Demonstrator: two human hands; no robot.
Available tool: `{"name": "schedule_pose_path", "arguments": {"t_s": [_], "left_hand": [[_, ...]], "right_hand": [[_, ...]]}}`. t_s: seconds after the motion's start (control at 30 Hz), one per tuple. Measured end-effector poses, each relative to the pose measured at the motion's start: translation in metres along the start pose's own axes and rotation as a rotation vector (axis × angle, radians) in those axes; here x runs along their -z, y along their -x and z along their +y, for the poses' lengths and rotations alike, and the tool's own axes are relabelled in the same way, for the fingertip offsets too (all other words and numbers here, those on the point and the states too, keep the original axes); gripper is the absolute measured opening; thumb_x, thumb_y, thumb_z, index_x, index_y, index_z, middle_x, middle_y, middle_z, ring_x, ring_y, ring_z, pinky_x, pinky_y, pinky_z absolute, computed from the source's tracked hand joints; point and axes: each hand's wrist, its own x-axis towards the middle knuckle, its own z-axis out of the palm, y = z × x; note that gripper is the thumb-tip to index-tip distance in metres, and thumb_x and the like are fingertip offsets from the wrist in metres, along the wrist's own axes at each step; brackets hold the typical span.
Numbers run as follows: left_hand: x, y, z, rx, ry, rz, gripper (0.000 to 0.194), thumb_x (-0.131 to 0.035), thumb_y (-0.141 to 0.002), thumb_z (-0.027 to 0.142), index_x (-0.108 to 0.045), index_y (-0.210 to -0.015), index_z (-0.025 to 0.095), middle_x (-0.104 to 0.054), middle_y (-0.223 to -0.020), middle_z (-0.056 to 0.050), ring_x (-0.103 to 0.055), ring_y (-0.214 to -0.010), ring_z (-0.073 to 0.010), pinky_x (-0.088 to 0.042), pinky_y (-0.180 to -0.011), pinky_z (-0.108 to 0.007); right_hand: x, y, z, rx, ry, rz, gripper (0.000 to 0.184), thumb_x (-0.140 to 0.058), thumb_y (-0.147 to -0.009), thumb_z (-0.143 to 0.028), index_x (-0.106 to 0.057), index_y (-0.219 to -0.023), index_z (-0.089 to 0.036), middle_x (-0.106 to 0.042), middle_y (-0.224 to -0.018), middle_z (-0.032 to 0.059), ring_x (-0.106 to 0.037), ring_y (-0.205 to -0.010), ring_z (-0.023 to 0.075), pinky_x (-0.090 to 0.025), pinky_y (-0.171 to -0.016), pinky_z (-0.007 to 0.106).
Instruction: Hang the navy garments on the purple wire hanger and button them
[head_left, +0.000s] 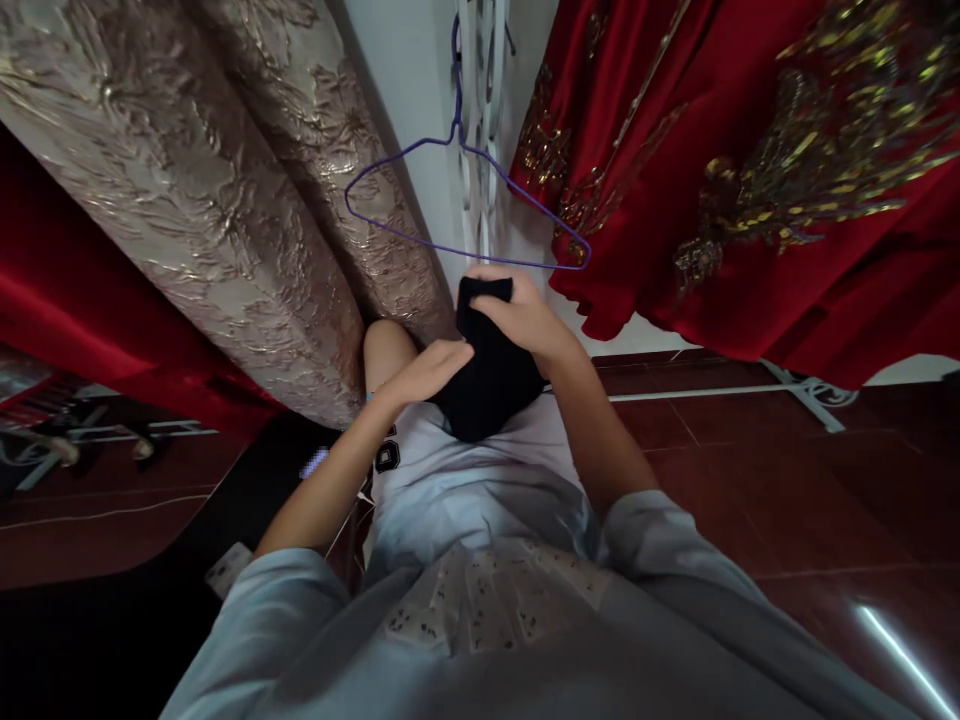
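Note:
A piece of black cloth (495, 375) is bunched up and hangs down over my lap; what kind of garment it is I cannot make out. My right hand (521, 308) grips its upper end, thumb across the front and fingers behind. From the left, my left hand (433, 370) lies against the cloth's side with its fingers straight and close together, the fingertips touching the fabric. Just beyond my hands hangs a bare purple wire hanger (457, 135), apart from the cloth.
A white metal stand (480, 120) rises behind the hanger. Beige textured fabric (195, 190) hangs at left, and red cloth with gold sequins (720, 170) at right. A white rail (690, 390) runs low above the reddish tiled floor (720, 500). Dark material (135, 620) lies at lower left.

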Motion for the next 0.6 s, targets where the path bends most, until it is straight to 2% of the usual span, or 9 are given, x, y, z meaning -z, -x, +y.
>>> {"name": "schedule_pose_path", "arguments": {"t_s": [0.1,0.2,0.23,0.3,0.4,0.5,0.6], "left_hand": [[0.017,0.008,-0.002,-0.043,-0.092,0.099,0.059,-0.059,-0.096,0.069,-0.067,-0.092,0.011,-0.07,-0.091,-0.008,-0.066,-0.087,-0.0237,-0.055,-0.084,-0.032],[0.028,0.011,-0.005,-0.05,-0.003,0.213,0.053,-0.061,-0.097,0.062,-0.068,-0.108,0.011,-0.071,-0.105,-0.009,-0.066,-0.098,-0.0251,-0.054,-0.092,-0.034],[0.03,0.013,-0.009,-0.03,-0.001,0.185,0.053,-0.061,-0.097,0.062,-0.069,-0.11,0.011,-0.071,-0.105,-0.009,-0.067,-0.097,-0.0251,-0.055,-0.091,-0.034],[0.038,0.018,-0.024,0.029,-0.1,0.035,0.053,-0.066,-0.092,0.062,-0.07,-0.104,0.01,-0.071,-0.095,-0.009,-0.068,-0.089,-0.0252,-0.055,-0.085,-0.033],[0.062,0.027,-0.056,0.127,-0.345,-0.167,0.047,-0.065,-0.09,0.06,-0.069,-0.094,0.013,-0.07,-0.085,-0.009,-0.067,-0.085,-0.0258,-0.053,-0.083,-0.033],[0.103,0.034,-0.082,0.241,-0.536,-0.203,0.041,-0.047,-0.096,0.053,-0.065,-0.093,0.016,-0.069,-0.091,-0.011,-0.066,-0.088,-0.0259,-0.051,-0.086,-0.034],[0.147,0.03,-0.082,0.291,-0.693,-0.115,0.038,-0.039,-0.096,0.047,-0.057,-0.082,0.018,-0.064,-0.089,-0.011,-0.061,-0.085,-0.0241,-0.049,-0.088,-0.034]], "right_hand": [[0.0,-0.027,-0.004,0.098,0.128,0.039,0.005,-0.061,-0.084,-0.028,-0.063,-0.084,-0.023,-0.066,-0.093,0.003,-0.063,-0.101,0.0231,-0.054,-0.097,0.039],[0.007,-0.051,-0.006,0.158,0.257,0.1,0.013,-0.063,-0.089,-0.037,-0.065,-0.092,-0.025,-0.068,-0.104,0.0049,-0.062,-0.112,0.0263,-0.051,-0.105,0.043],[0.012,-0.059,-0.006,0.196,0.3,0.116,0.015,-0.063,-0.09,-0.04,-0.065,-0.095,-0.025,-0.068,-0.108,0.0053,-0.061,-0.116,0.027,-0.049,-0.108,0.045],[0.025,-0.074,0.001,0.261,0.388,0.148,0.018,-0.064,-0.092,-0.042,-0.065,-0.099,-0.026,-0.067,-0.116,0.0062,-0.059,-0.123,0.0278,-0.044,-0.114,0.047],[0.048,-0.09,0.026,0.183,0.537,0.154,0.02,-0.067,-0.09,-0.042,-0.063,-0.092,-0.023,-0.068,-0.107,0.0082,-0.06,-0.119,0.0295,-0.045,-0.112,0.048],[0.069,-0.088,0.053,0.018,0.624,0.112,0.027,-0.066,-0.092,-0.04,-0.056,-0.076,-0.021,-0.063,-0.083,0.0064,-0.064,-0.101,0.0286,-0.05,-0.102,0.049],[0.085,-0.072,0.058,-0.001,0.626,0.144,0.03,-0.066,-0.092,-0.039,-0.053,-0.072,-0.021,-0.059,-0.078,0.005,-0.063,-0.095,0.0268,-0.052,-0.097,0.047]]}}
